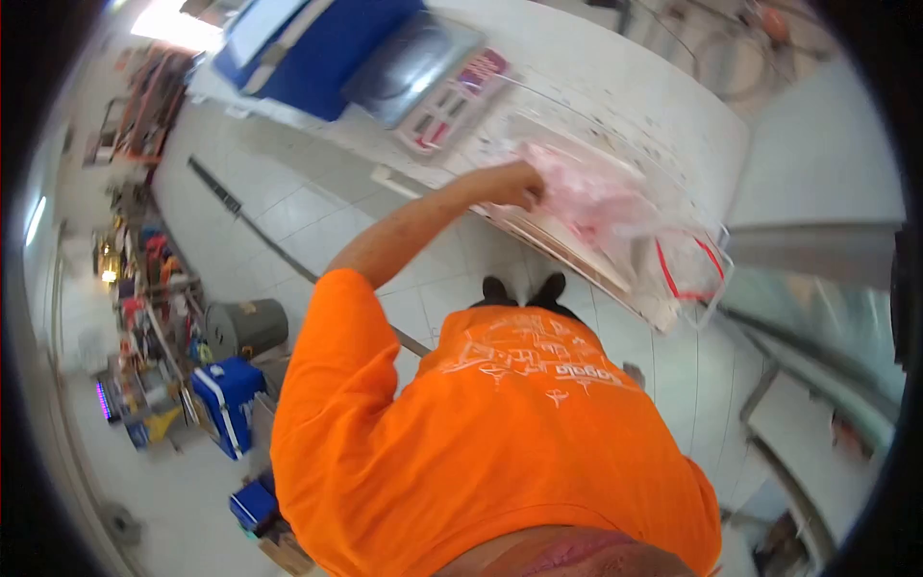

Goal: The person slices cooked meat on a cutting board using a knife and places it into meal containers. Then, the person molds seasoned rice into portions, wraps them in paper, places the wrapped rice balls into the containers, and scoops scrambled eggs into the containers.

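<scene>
My left hand [517,185] reaches over the front edge of the white table, its fingers curled closed at the left end of a crumpled pink plastic bag [586,197]. The bag is thin, slightly blurred, and lies in a shallow white tray or drawer-like frame [615,274] at the table edge. A digital weighing scale [442,101] with a metal pan stands to the left, beyond my hand. Close to the bag's right end is a clear bag or container with red strips [687,267]. My right hand is out of sight; only the orange sleeve on that side shows.
A large blue box [322,48] sits on the white table [596,58] behind the scale. On the left floor stand a grey bin [248,327] and a blue cooler box [229,404] near crowded shelves. A glass-fronted cabinet [817,279] borders the right side.
</scene>
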The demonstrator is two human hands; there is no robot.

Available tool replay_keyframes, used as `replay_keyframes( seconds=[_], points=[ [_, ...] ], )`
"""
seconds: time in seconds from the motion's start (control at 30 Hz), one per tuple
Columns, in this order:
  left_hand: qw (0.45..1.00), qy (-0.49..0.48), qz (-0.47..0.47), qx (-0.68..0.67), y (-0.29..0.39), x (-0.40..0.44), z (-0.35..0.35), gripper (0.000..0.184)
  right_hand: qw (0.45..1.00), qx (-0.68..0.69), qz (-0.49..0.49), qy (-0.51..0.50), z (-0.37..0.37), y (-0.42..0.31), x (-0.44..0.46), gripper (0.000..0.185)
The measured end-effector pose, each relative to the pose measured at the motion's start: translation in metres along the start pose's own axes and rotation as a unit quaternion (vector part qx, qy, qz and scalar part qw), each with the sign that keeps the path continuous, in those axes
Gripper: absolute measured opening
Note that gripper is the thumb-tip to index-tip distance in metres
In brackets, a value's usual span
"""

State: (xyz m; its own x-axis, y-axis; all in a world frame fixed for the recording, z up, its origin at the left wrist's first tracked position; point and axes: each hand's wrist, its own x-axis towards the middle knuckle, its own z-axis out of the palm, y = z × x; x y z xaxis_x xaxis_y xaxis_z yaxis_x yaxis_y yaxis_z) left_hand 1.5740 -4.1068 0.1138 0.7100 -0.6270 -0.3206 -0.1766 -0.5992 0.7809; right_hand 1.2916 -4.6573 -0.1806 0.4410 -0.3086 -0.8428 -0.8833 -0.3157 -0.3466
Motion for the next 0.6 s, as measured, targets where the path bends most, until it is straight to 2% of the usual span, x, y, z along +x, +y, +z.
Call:
replay_keyframes(
  seconds=[0.03,0.07,0.1,0.13,0.17,0.23,0.3,0.4,0.53,0.6],
  points=[
    [0.99,0.068,0.114,-0.037,-0.034,0.009,0.013,0.036,0.998,0.042,-0.022,-0.046,0.001,0.039,0.05,0.033],
    [0.997,0.062,0.034,-0.012,-0.007,0.003,0.002,0.053,0.963,0.204,-0.035,-0.174,0.006,0.109,0.129,0.035],
    [0.994,0.099,0.033,-0.015,0.003,0.0,-0.001,0.053,0.994,0.049,-0.032,-0.088,0.008,0.058,0.096,0.035],
    [0.992,0.127,0.022,-0.002,0.018,-0.007,-0.011,0.042,0.998,-0.034,-0.026,-0.049,0.015,0.011,0.06,0.035],
    [0.984,0.17,0.061,0.001,0.038,-0.019,-0.023,0.038,0.996,-0.071,-0.033,-0.04,0.026,-0.022,0.047,0.035],
    [0.954,0.256,0.083,0.134,0.057,-0.044,-0.039,0.038,0.99,-0.113,-0.066,-0.045,0.059,-0.081,0.03,0.035],
    [0.905,0.372,0.136,0.156,0.063,-0.072,-0.045,0.031,0.982,-0.148,-0.106,-0.059,0.1,-0.131,0.016,0.036],
    [0.847,0.469,0.167,0.188,0.082,-0.154,-0.055,0.023,0.965,-0.187,-0.166,-0.083,0.172,-0.185,-0.017,0.036],
    [0.758,0.588,0.126,0.252,0.065,-0.297,-0.057,0.019,0.937,-0.228,-0.235,-0.124,0.29,-0.231,-0.069,0.037],
    [0.741,0.636,0.102,0.189,0.044,-0.38,-0.049,0.019,0.922,-0.246,-0.262,-0.142,0.348,-0.245,-0.102,0.037]
  ],
)
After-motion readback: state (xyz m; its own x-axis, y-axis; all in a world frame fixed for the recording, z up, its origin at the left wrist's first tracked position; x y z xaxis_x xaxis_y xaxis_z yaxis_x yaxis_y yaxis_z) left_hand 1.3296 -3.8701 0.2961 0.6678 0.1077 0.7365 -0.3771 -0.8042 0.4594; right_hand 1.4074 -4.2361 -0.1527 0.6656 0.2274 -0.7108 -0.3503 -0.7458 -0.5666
